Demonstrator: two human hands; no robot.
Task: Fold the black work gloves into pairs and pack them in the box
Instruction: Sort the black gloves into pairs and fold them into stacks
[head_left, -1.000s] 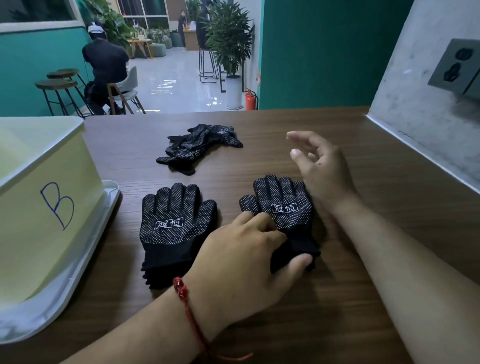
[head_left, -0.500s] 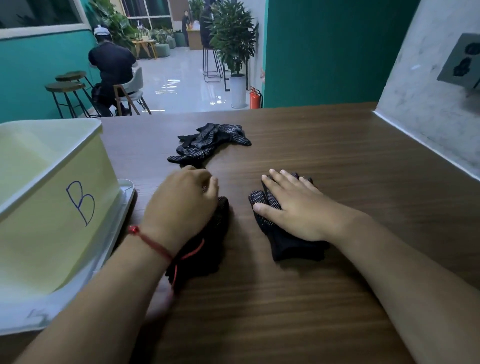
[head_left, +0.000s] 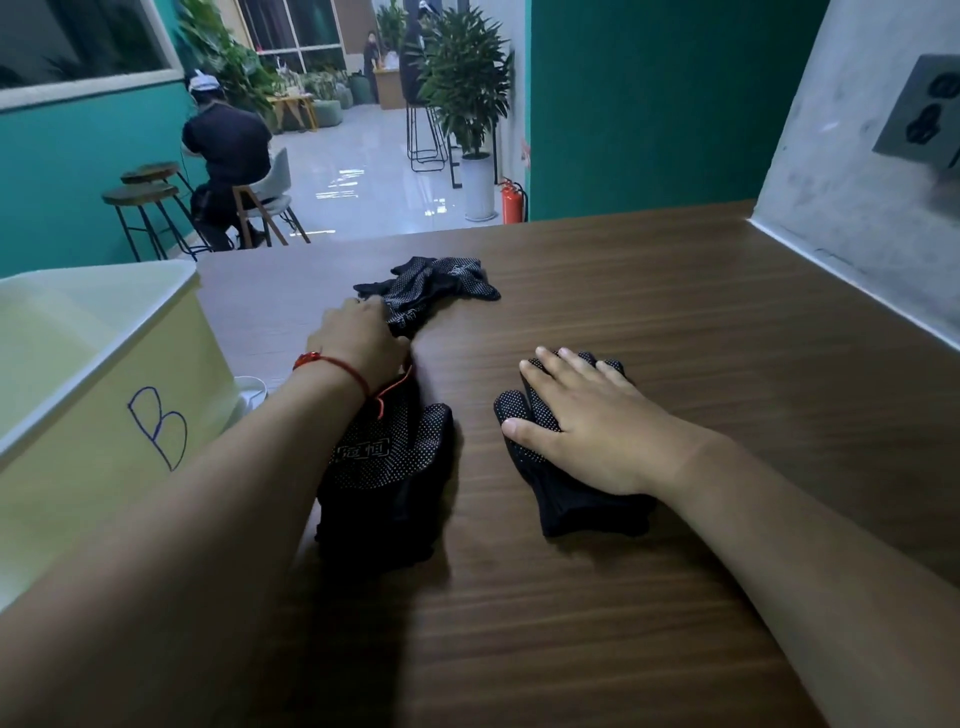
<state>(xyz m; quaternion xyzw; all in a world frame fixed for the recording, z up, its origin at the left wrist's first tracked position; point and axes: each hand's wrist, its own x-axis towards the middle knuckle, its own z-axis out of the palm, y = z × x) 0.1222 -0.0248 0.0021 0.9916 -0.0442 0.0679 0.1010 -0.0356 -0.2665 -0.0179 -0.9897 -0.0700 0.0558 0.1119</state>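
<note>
Brown wood-grain table (head_left: 649, 338) fills most of my feed, running from the near edge to a grey concrete side wall (head_left: 831, 208) on the right. On the left stands the pale yellow plastic box with a white rim (head_left: 104, 431), open on top, with a blue handwritten "B" on the side facing me. Nothing I can see of its inside holds a glove.

Next in size are the gloves, in three lots, all on the table and none in the box. The left stack of black dotted work gloves (head_left: 389, 467) lies flat near the box with its white logo patch up, and my left forearm crosses over its upper part. The right stack of black dotted work gloves (head_left: 571, 506) lies well apart from it, also flat, fingers pointing away from me. Farther back, the loose heap of black dotted gloves (head_left: 436, 288) sits crumpled near the middle of the table.

My right hand (head_left: 587, 431) lies palm down on the right stack, fingers straight and slightly spread, thumb out to the side, pressing the stack onto the wood. My left hand (head_left: 358, 338) reaches to the near end of the loose heap with its fingers curled round the fabric there; the fingertips are hidden under the knuckles.

Smallest is the red string bracelet (head_left: 332, 364) on my left wrist, its loose end trailing onto the left stack.
</note>
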